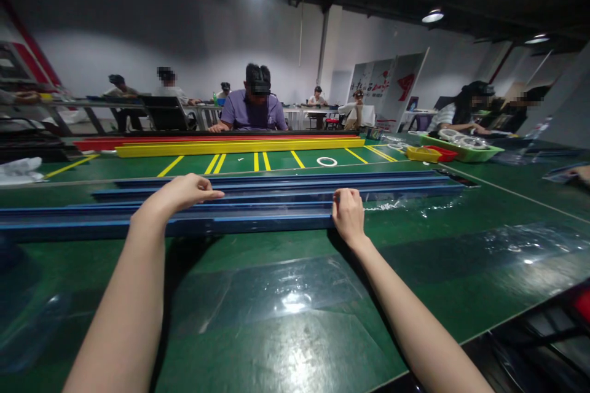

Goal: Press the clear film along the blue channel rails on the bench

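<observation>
Long blue rails [276,212] lie side by side across the green table [295,319]. My left hand [182,192] rests on top of the nearest rails, fingers together and stretched flat toward the right. My right hand [348,214] is curled at the near rail's end, fingers pinched on its edge where clear plastic film [401,204] covers it.
Yellow [239,147] and red [207,139] rails lie farther back. A white ring [327,161] sits on the table. Yellow [421,153], red and green trays [465,150] stand at the right. A person in a purple shirt [253,107] sits opposite; others work at the sides.
</observation>
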Available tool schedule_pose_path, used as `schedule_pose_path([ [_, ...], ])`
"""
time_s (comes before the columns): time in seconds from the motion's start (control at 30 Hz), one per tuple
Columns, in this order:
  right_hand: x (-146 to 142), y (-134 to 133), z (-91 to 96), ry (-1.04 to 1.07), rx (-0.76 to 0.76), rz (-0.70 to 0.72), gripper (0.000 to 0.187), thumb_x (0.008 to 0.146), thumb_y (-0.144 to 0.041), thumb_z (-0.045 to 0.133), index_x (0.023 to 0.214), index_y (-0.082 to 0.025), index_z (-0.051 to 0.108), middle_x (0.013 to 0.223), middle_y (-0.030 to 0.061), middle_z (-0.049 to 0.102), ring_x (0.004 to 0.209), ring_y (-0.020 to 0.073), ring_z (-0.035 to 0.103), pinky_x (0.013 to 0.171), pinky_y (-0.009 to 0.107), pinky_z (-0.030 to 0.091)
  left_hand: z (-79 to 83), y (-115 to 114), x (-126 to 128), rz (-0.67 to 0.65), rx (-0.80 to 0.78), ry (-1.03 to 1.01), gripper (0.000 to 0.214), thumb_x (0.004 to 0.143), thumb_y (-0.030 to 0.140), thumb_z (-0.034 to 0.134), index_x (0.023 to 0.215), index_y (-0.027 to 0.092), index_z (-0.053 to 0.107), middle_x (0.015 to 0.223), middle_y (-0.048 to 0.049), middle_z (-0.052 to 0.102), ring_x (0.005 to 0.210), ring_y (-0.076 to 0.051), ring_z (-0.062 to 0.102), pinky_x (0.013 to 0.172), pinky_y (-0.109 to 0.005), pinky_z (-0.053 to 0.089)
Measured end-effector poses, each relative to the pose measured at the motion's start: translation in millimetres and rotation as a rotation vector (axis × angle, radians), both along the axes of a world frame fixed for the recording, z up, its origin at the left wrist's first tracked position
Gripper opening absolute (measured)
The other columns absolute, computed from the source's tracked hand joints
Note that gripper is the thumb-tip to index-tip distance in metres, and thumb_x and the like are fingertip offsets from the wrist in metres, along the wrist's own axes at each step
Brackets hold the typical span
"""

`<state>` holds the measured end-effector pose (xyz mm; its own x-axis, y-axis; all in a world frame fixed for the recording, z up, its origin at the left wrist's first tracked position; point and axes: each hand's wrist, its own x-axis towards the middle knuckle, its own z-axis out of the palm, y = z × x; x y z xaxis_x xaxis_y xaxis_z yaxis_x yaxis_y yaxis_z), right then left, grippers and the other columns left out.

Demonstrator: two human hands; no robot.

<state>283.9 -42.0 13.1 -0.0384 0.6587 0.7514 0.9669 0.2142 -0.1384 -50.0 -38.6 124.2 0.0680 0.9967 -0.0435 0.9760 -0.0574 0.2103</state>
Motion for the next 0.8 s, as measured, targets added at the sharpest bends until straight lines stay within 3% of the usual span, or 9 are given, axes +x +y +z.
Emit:
schedule_pose_path([
  [0.2,-9,0,-2.0,-0.044,-0.032,0.112,0.020,0.081,-0.016,0.033,0.089,-0.015,0.051,0.089,0.0100,0.052,0.092,0.0216,0.040,0.082,0.032,0.035,8.4,-11,-2,0.186,0.240,0.186,0.051,0.069,0.067,0.041,0.075,0.020,0.060,0.072,-0.0029,0.059,0.077,-0.021,0.048,0.070,-0.030,0.029],
  [0.4,-14,0,-4.8,-0.148,-0.140,0.175,0.030,0.083,-0.030,0.035,0.099,-0.013,0.053,0.115,0.0136,0.048,0.110,0.0228,0.036,0.091,0.036,0.031,0.1,-8,-4,0.275,0.363,0.284,0.050,0.070,0.065,0.042,0.080,0.022,0.063,0.075,-0.0071,0.061,0.086,-0.027,0.045,0.073,-0.034,0.028],
  [0.63,-15,-1,-6.4,-0.244,-0.365,0.182,0.042,0.087,-0.037,0.025,0.113,-0.017,0.052,0.120,0.0104,0.051,0.112,0.0204,0.040,0.092,0.037,0.030,-33.7,10,-15,0.262,0.408,0.327,0.036,0.073,0.051,0.048,0.080,0.020,0.066,0.092,-0.0080,0.059,0.096,-0.032,0.039,0.082,-0.043,0.027],
  [0.73,-17,-2,-5.8,-0.270,-0.412,0.188,0.046,0.088,-0.039,0.023,0.119,-0.016,0.048,0.125,0.0104,0.048,0.116,0.0205,0.038,0.093,0.036,0.029,-52.1,21,-16,0.236,0.313,0.312,0.025,0.071,0.037,0.052,0.087,0.023,0.065,0.103,-0.0101,0.057,0.102,-0.034,0.040,0.082,-0.043,0.031],
  [0.8,-18,-3,-6.0,-0.283,-0.430,0.195,0.048,0.088,-0.040,0.022,0.122,-0.015,0.045,0.128,0.0101,0.045,0.119,0.0212,0.036,0.095,0.036,0.028,-61.3,28,-15,0.205,0.246,0.288,0.032,0.070,0.032,0.051,0.099,0.023,0.061,0.108,-0.0125,0.055,0.103,-0.034,0.041,0.081,-0.042,0.034],
])
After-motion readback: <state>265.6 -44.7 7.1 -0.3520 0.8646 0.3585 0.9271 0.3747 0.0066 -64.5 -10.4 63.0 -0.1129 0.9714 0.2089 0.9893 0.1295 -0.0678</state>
